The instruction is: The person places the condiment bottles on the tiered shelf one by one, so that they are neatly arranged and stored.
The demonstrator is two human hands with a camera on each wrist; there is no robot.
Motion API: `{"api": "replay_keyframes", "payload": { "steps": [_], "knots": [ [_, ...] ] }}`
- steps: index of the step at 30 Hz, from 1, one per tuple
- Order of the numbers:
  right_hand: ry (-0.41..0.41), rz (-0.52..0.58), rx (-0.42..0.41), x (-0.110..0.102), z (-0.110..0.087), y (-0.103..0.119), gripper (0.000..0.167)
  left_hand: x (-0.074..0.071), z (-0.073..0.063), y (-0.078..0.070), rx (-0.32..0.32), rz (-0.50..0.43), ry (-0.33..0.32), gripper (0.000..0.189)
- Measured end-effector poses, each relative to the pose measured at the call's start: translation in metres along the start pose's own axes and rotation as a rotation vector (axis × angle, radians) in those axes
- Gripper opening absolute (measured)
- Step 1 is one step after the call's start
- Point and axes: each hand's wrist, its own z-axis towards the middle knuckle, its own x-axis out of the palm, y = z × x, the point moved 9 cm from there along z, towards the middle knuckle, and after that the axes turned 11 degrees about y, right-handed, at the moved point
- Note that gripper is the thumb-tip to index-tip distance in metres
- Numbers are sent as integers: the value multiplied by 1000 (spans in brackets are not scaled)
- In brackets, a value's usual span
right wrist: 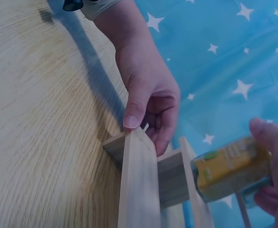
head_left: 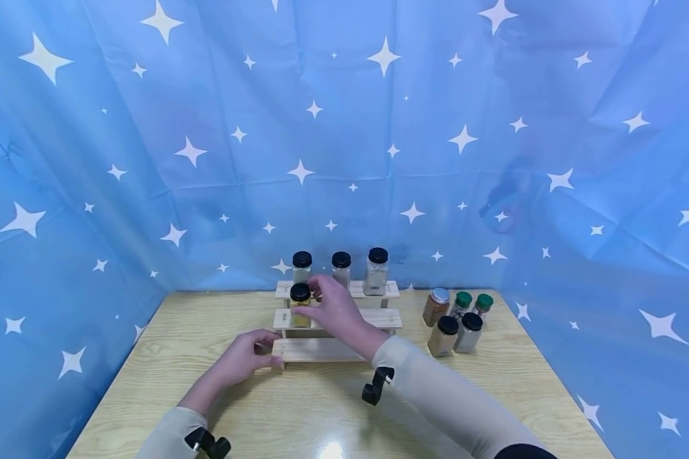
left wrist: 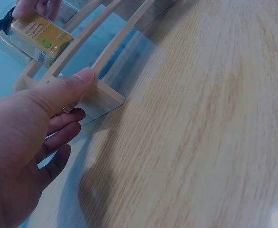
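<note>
A three-tier wooden spice rack point(head_left: 316, 349) stands on the table. My left hand point(head_left: 242, 358) holds the left end of its lowest tier, with the thumb point(left wrist: 81, 78) on the front edge and the other fingers loosely bent beside the end. Over at the left part of the middle tier, my right hand point(head_left: 337, 311) grips a black-capped spice jar point(head_left: 300, 313) of yellow powder between thumb and fingers. The jar is upright, its base right at the shelf. In the right wrist view its yellow label point(right wrist: 231, 161) shows, and the fingers partly cover its cap end.
Three black-capped jars stand on the top tier: a left one point(head_left: 302, 264), a middle one point(head_left: 341, 268) and a right one point(head_left: 376, 274). Right of the rack, several jars cluster on the table, including a silver-capped jar point(head_left: 436, 307). A starry blue curtain point(head_left: 350, 140) hangs behind.
</note>
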Motion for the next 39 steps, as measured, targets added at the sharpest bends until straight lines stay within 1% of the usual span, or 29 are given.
{"api": "replay_keyframes", "payload": {
  "steps": [7, 14, 17, 20, 24, 29, 33, 37, 39],
  "knots": [
    [3, 65, -21, -16, -15, -3, 63, 1, 0, 0, -17, 8, 3, 54],
    [-17, 121, -6, -37, -32, -10, 51, 1, 0, 2, -13, -4, -2, 53],
    [-31, 119, -11, -49, -42, -16, 52, 1, 0, 3, -15, 1, -7, 53],
    [-40, 104, -34, -62, -55, -25, 56, 1, 1, 2, -12, 4, -6, 53],
    [-55, 73, -61, -81, -74, -40, 57, 1, 1, 3, -18, 3, -3, 53],
    [-102, 49, -44, -111, -99, -62, 54, 1, 2, 4, -18, 4, -6, 54],
    [-156, 30, -1, -137, -120, -86, 49, 0, 1, 2, -12, 9, -8, 54],
    [-221, -41, 36, -159, -142, -111, 42, 1, 1, 1, -17, 4, -5, 53],
    [-264, -73, 29, -170, -154, -121, 38, 1, 1, 1, -18, -2, 0, 54]
  ]
}}
